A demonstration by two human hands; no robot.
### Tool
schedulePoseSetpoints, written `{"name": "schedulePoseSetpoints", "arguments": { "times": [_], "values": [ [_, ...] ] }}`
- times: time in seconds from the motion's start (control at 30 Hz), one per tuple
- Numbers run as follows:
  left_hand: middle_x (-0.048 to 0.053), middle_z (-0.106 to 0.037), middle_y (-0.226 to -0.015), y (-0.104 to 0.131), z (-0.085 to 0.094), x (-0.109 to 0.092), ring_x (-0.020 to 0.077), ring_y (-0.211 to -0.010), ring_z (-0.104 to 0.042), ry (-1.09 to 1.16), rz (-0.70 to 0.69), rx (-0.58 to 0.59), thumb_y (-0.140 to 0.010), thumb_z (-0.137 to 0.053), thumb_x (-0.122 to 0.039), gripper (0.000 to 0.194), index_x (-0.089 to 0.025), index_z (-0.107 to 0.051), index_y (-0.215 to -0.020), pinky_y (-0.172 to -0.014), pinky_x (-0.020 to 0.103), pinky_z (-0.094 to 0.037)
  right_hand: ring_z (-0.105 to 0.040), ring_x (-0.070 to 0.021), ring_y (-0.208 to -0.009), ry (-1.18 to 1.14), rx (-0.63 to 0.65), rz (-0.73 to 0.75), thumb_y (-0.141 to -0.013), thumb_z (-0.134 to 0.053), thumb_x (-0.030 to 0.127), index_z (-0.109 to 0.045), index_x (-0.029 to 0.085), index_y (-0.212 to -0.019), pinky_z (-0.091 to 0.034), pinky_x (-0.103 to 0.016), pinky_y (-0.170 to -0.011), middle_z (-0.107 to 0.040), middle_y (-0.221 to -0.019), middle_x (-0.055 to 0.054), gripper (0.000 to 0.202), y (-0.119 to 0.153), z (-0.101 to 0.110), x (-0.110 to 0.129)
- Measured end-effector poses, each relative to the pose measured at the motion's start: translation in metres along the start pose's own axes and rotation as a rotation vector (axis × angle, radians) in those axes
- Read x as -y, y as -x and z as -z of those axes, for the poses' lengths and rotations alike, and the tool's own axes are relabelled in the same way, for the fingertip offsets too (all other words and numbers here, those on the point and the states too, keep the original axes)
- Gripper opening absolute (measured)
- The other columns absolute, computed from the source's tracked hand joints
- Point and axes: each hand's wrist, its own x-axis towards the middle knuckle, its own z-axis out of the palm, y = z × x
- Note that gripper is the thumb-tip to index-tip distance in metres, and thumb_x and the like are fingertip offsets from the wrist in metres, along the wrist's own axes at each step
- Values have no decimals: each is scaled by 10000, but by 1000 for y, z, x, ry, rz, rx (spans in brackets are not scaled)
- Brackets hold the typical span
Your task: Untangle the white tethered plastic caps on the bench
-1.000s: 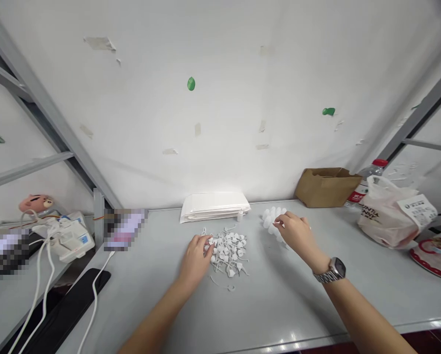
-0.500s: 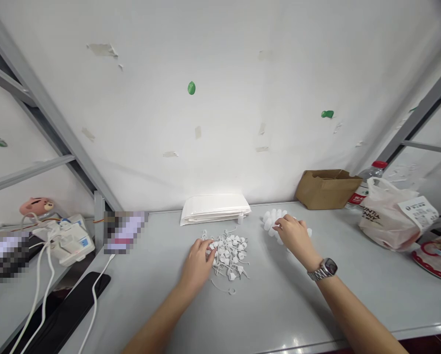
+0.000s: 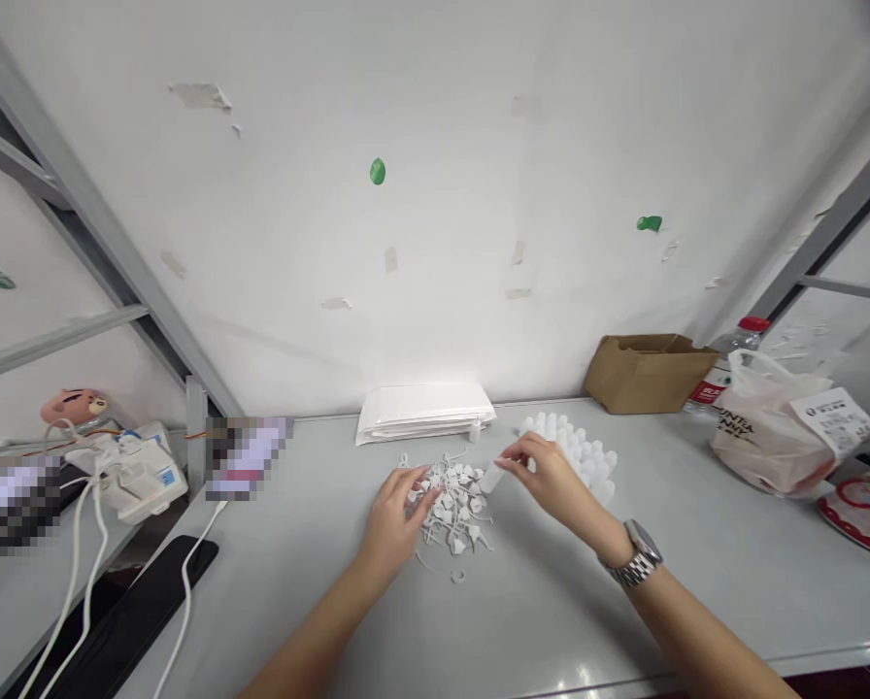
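My right hand (image 3: 548, 478) pinches a small translucent white bottle (image 3: 491, 477), held tilted at the right edge of a pile of white caps with thin tails (image 3: 453, 505). My left hand (image 3: 393, 510) is at the pile's left side, its thumb and fingers curled around a white piece at the pile; how firmly it is gripped is hard to see. Behind and to the right of my right hand stands a group of similar white bottles (image 3: 587, 451), partly hidden by it. One more small bottle (image 3: 475, 431) stands by the white packets (image 3: 424, 412).
Along the wall at the right are a cardboard box (image 3: 650, 377), a red-capped bottle (image 3: 745, 336) and a plastic bag (image 3: 766, 442). To the left lie a phone (image 3: 250, 458), a power strip (image 3: 140, 476), white cables and a long black object (image 3: 150, 612).
My right hand has moved left from the group of bottles to the pile, bringing one bottle with it. More of the group now shows. My left hand has barely moved.
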Motion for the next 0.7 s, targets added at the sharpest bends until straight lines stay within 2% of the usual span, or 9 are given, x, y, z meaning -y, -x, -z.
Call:
{"name": "schedulePoseSetpoints", "arguments": {
  "times": [0.13,0.2,0.27,0.37,0.47,0.57,0.7],
  "values": [
    [91,-611,-1038,5,-6,-13,238,-931,-597,524,178,230,-701,-604,-461,469,-185,-579,-1080,-685,349,-532,-541,-162,-752,-259,73,128,-835,-534,340,-608,210,-792,-404,-322,-755,-584,-774,-20,156,1,-11,39],
    [95,-635,-984,6,-8,-17,246,-869,-622,632,263,291,-653,-648,-461,498,-158,-587,-1044,-600,337,-546,-539,-163,-766,-332,96,167,-831,-541,335,-616,213,-799,-418,-320,-755,-580,-770,-21,147,-2,-19,45],
    [82,-655,-898,4,-8,-17,240,-811,-634,627,310,266,-615,-677,-457,486,-143,-599,-978,-549,316,-543,-540,-159,-776,-396,109,161,-825,-549,320,-617,215,-846,-436,-304,-734,-573,-797,-23,127,-5,-26,41],
    [76,-660,-881,-1,-5,-13,230,-790,-637,599,341,144,-593,-670,-498,498,-143,-591,-932,-526,296,-537,-538,-149,-761,-425,83,94,-830,-538,301,-600,212,-921,-450,-287,-711,-558,-826,-22,141,-9,-37,22],
    [90,-654,-946,-7,-1,-8,225,-803,-638,573,348,46,-595,-654,-530,514,-143,-579,-924,-523,279,-531,-528,-144,-708,-318,116,60,-828,-534,302,-610,203,-842,-439,-299,-700,-555,-808,-19,125,-7,-47,5],
    [97,-645,-980,-9,1,-4,219,-819,-638,549,346,13,-633,-629,-528,486,-141,-570,-922,-514,251,-514,-524,-150,-701,-190,174,61,-800,-573,318,-615,203,-820,-423,-310,-699,-569,-827,-22,124,-2,-56,-1],
    [114,-620,-1017,-8,-2,-2,211,-800,-635,555,328,14,-646,-613,-536,537,-137,-529,-995,-510,252,-501,-525,-177,-762,-84,163,68,-799,-577,285,-615,200,-786,-405,-335,-727,-581,-830,-33,94,2,-61,5]
  ]
}}
